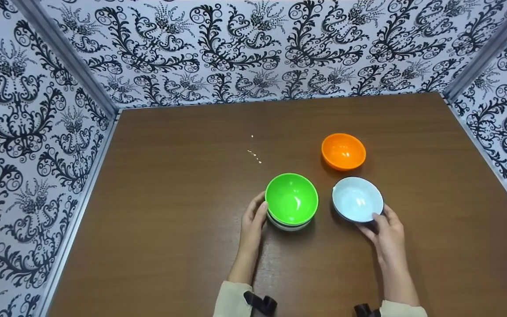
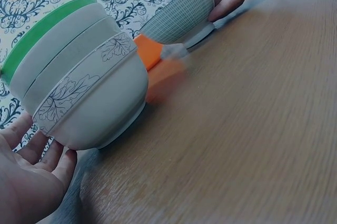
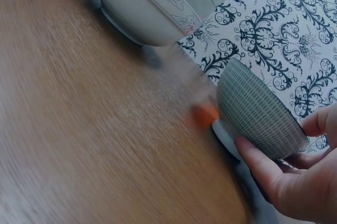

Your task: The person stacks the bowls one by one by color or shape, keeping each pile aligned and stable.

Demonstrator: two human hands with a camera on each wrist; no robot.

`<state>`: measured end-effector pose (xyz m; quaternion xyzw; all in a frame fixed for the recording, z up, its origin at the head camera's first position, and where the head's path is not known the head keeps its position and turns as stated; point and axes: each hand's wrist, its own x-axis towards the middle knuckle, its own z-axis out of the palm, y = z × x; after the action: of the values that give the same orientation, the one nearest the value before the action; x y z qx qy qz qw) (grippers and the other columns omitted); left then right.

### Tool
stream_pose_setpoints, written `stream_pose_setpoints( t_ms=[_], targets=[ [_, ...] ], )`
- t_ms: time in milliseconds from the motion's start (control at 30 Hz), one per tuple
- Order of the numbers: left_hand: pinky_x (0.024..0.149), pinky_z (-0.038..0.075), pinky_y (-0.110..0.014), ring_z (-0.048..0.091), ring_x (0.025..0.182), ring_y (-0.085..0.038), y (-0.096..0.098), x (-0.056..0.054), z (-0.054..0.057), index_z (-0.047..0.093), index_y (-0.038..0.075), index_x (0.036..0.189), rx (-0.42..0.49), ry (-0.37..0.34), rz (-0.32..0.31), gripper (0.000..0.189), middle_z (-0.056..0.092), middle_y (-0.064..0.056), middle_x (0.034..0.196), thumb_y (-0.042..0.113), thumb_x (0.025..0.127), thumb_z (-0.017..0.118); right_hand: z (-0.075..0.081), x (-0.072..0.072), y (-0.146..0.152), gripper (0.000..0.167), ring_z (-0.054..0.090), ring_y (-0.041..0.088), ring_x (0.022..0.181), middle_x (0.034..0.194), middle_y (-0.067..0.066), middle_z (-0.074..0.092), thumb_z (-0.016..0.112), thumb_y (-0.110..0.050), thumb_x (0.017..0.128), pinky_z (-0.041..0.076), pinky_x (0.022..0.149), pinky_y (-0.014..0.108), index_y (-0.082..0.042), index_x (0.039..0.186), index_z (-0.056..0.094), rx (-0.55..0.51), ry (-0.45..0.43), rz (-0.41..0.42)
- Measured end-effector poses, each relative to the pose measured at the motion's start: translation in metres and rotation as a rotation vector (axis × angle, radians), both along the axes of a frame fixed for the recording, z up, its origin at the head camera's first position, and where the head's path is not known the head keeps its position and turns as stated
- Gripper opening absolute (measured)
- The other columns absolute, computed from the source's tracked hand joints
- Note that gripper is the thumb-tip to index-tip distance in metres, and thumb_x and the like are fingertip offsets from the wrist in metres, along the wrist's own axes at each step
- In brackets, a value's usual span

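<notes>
A stack of bowls stands on the table with a bright green bowl (image 1: 292,198) on top. Below it come pale bowls, the lowest a white bowl (image 2: 105,103) with a leaf-line pattern. My left hand (image 1: 253,218) holds the stack from its left side, fingers against the lower wall in the left wrist view. To the right, my right hand (image 1: 385,231) grips a bowl (image 1: 357,199), pale blue inside and finely dashed grey-green outside (image 3: 258,113). The thumb lies at its rim, and a finger touches near its foot. An orange bowl (image 1: 343,152) sits just behind, touched by neither hand.
The brown wooden table (image 1: 170,198) is bordered by patterned panels at the back (image 1: 244,53) and both sides. Small pale specks (image 1: 254,155) lie behind the stack. Dark straps (image 1: 260,303) are at both wrists.
</notes>
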<state>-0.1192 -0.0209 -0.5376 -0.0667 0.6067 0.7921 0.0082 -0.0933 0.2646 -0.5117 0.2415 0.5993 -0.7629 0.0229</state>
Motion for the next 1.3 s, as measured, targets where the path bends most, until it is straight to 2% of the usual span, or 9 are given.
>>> stream_pose_setpoints(
  t_ms=[200,500,967,1300],
  targets=[
    [0.108,0.046,-0.034,0.052,0.134,-0.027,0.000,0.000,0.000,0.050,-0.002,0.142,0.005,0.014,-0.007,0.047,0.053,-0.019,0.146,0.021,0.100,0.051,-0.001,0.000,-0.002,0.059,0.026,0.024,0.148,0.167,0.010,0.007,0.030,-0.010,0.105,0.056,0.088,0.021,-0.004,0.159,0.009,0.004,0.003,0.009],
    [0.108,0.046,-0.035,0.052,0.134,-0.028,0.001,-0.001,0.000,0.050,-0.003,0.142,-0.006,0.013,0.001,0.048,0.053,-0.021,0.145,0.021,0.100,0.050,0.003,0.000,-0.003,0.059,0.026,0.023,0.146,0.168,0.009,0.005,0.031,-0.011,0.105,0.056,0.089,0.022,-0.005,0.160,0.009,-0.008,-0.006,0.011],
    [0.107,0.046,-0.034,0.053,0.133,-0.028,0.000,0.000,0.000,0.050,-0.002,0.142,-0.017,0.000,-0.001,0.048,0.053,-0.020,0.145,0.022,0.100,0.051,0.017,0.000,-0.006,0.058,0.031,0.020,0.141,0.166,0.007,0.009,0.033,-0.010,0.105,0.057,0.086,0.021,-0.006,0.159,0.012,0.006,0.008,0.020],
    [0.108,0.045,-0.032,0.052,0.134,-0.027,0.001,0.000,0.000,0.050,-0.003,0.142,0.010,0.018,-0.007,0.047,0.053,-0.020,0.145,0.020,0.101,0.050,0.028,0.002,-0.012,0.053,0.043,0.012,0.128,0.156,0.006,0.025,0.035,-0.010,0.105,0.058,0.084,0.023,-0.002,0.155,0.021,0.019,0.076,0.019]
  ],
)
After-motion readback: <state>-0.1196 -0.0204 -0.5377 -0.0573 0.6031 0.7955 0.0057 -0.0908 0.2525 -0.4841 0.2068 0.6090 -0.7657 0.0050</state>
